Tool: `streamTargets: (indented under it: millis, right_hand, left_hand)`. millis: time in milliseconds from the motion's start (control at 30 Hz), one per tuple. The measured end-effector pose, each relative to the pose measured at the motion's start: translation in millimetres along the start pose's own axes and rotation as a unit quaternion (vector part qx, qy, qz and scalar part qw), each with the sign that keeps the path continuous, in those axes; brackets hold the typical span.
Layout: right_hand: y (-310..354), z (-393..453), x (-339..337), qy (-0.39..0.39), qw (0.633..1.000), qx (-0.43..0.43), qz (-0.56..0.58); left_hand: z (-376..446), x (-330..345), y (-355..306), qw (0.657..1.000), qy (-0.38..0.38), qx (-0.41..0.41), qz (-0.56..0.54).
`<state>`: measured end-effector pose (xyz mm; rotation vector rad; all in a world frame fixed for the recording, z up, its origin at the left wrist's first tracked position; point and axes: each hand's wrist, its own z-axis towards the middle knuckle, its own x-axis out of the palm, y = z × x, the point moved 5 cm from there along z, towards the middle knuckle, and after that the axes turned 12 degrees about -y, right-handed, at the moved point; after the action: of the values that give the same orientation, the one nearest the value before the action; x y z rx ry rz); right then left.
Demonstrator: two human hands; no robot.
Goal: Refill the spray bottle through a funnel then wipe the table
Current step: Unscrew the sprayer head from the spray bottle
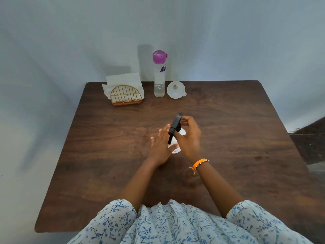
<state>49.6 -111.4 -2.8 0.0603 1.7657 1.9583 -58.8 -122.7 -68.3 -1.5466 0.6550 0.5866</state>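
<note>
Table (228, 155): one spray bottle (174, 147), one water bottle (159, 80), one funnel (175, 89), one napkin holder (125, 95).
Right hand (189, 136) grips the black spray head (175, 125); left hand (161, 143) fingers straight against bottle.

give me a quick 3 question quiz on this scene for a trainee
1. True or false: the funnel already sits in the spray bottle.
2. Which stands between the napkin holder and the funnel? A) a mug B) the water bottle C) a sponge
3. Fill in: the right hand grips the black ____ of the spray bottle.

Key
1. False: it lies apart on the table, at the far edge.
2. B
3. Spray head; the left hand rests straight-fingered against the bottle's side.
</note>
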Motion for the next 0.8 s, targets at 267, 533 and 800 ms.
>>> streamTargets:
  millis: [267,533,800]
  right_hand:
    - [-12.9,-0.5,-5.8,0.109,0.99,-0.074,-0.042]
    - [-5.4,-11.4,2.8,0.043,0.998,-0.055,-0.002]
    - [-7.3,-14.1,-3.0,0.02,0.998,-0.055,0.009]
  left_hand:
    - [2.2,2.2,3.0,1.0,-0.006,0.014,0.011]
    - [3.6,2.1,5.2,1.0,-0.009,0.011,0.011]
    - [2.1,0.7,1.3,1.0,0.003,0.012,0.024]
